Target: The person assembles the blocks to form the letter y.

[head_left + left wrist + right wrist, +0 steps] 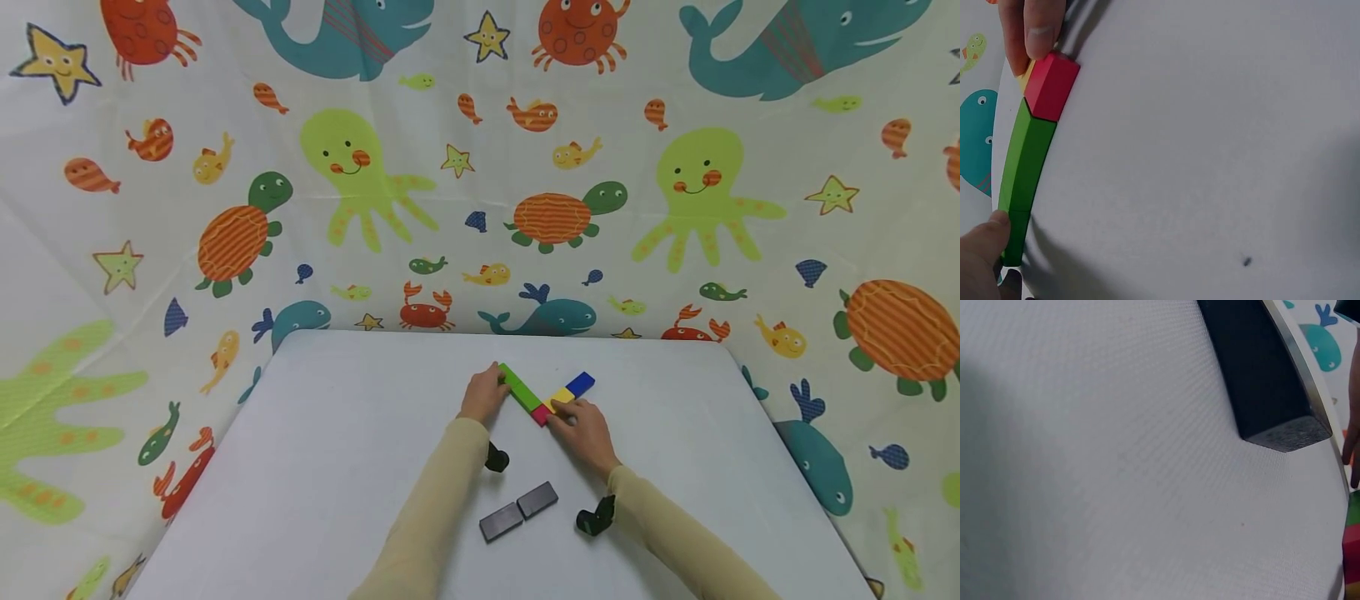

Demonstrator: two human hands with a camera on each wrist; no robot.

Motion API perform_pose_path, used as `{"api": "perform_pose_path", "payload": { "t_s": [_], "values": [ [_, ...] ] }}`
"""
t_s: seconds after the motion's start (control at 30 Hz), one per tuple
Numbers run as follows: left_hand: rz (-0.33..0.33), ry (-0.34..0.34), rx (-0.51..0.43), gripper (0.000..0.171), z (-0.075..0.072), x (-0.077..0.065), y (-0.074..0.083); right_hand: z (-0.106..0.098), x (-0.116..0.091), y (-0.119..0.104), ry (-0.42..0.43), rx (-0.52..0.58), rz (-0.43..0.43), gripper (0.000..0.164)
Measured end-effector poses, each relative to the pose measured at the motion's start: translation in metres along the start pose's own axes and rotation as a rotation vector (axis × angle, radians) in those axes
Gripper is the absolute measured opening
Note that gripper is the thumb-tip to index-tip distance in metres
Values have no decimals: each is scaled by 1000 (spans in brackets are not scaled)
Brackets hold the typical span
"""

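Toy blocks lie on the white table in a V shape. Its left arm is a row of green blocks [522, 389], with a red block [541, 415] at the near corner. A yellow block [559, 398] and a blue block [581, 383] form the right arm. My left hand [482, 397] pinches the far end of the green row; its thumb [991, 234] shows against the green side in the left wrist view. With thumb and fingers, my right hand [587, 433] pinches the yellow block beside the red one, covering part of it.
Two dark grey blocks [501, 522] lie end to end, nearer me between the forearms. One dark block [1266, 375] looms large in the right wrist view. Black wrist cameras [596, 517] hang under both sleeves. A sea-animal printed cloth [450, 217] surrounds the table [337, 417].
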State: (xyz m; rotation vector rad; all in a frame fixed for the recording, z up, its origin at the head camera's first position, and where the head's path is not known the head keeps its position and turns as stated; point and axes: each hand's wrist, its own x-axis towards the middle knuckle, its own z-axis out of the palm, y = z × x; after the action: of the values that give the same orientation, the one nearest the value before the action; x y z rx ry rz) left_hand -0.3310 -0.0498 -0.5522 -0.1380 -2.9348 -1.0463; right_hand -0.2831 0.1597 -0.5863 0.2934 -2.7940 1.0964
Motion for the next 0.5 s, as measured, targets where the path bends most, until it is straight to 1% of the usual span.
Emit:
{"api": "perform_pose_path", "payload": {
  "t_s": [0.23,0.5],
  "values": [
    [10,-9,-10,29,0,-2,-1,0,0,1,1,-1,-3,34],
    [25,-18,-17,36,0,-2,-8,1,1,1,-8,-8,21,36]
  ]
}}
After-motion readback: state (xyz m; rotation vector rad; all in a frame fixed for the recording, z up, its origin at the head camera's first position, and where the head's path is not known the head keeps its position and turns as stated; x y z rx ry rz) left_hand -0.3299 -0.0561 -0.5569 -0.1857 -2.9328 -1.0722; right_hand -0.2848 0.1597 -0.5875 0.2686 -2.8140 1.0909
